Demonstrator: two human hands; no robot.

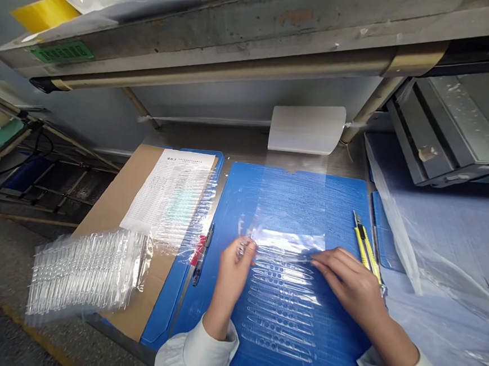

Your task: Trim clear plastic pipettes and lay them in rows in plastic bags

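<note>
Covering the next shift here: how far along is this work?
Done: a wrapped bundle of clear moulded strips lies at left. In hand: the left hand and right hand hold a similar clear sheet flat on the blue mat. Left: hard to tell; a yellow utility knife lies beside the right hand.

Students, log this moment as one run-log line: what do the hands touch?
left hand: pinches clear blister sheet | right hand: on same sheet | beside: yellow utility knife
</note>
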